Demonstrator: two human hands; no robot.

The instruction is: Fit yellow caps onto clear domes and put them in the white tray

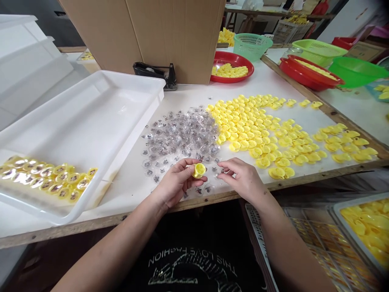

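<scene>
Between the thumb and fingers of my left hand (179,180) is a small yellow plastic cup-shaped piece (199,170), its hollow side turned up. To the right of it, my right hand (241,176) pinches a clear plastic disc (215,170) with a small dark print, held at its edge. Under and behind the hands spreads a heap of similar clear printed discs (185,132). Rows of matching yellow pieces (243,121) lie to the right of that heap.
A white tray (121,134) on the left holds several yellow pieces with printed discs (57,178). Behind stand a cardboard box (170,36), a black tape dispenser (156,75) and a red basin (251,69). A wooden strip (304,177) edges the table. Yellow pieces fill a bin (337,209) lower right.
</scene>
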